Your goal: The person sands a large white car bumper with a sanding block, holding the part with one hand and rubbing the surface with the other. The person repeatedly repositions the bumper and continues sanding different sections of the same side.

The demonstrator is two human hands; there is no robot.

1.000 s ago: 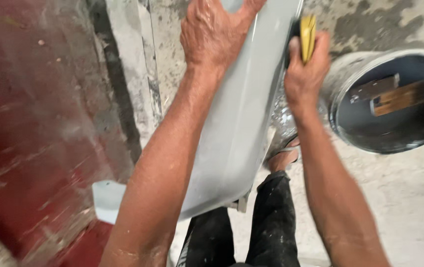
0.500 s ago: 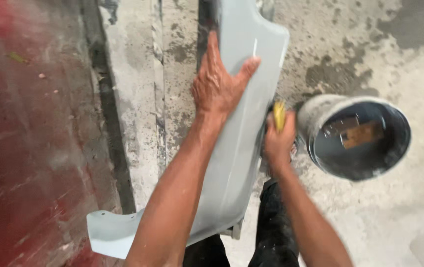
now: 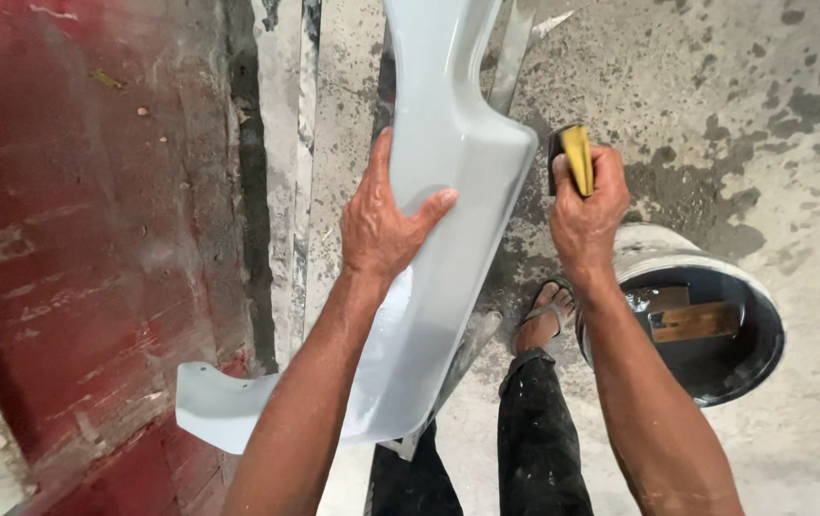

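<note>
- The left hand (image 3: 386, 225) lies spread on the pale grey panel (image 3: 448, 191), palm down, thumb stretched right across the smooth face and fingers curled over the panel's left edge, so it grips the panel.
- The panel is a long, curved, glossy moulded piece, running from the far top centre down toward the near left, where it ends in a flat tab (image 3: 214, 406) with small holes.
- The right hand (image 3: 587, 210) is closed around a sanding block (image 3: 572, 158), yellow on its near face with a dark backing; the block stands upright just beside the panel's right edge, and whether it touches cannot be told.
- A round metal bucket (image 3: 692, 320) stands on the floor to the right, just beyond the right forearm; its inside is dark and wet-looking, and a flat rectangular brown piece (image 3: 692, 320) lies in it beside a paler grey patch.
- Between panel and bucket a foot in a sandal (image 3: 544, 315) rests on the floor, above dark trousers (image 3: 539, 440) speckled with pale spots.
- The concrete floor (image 3: 744, 105) is grey with dark blotches, thickest at the far right.
- On the left a red painted surface (image 3: 75, 220), worn and smeared with white, fills the view; a dark gap and pale strips (image 3: 281, 172) separate it from the panel.
</note>
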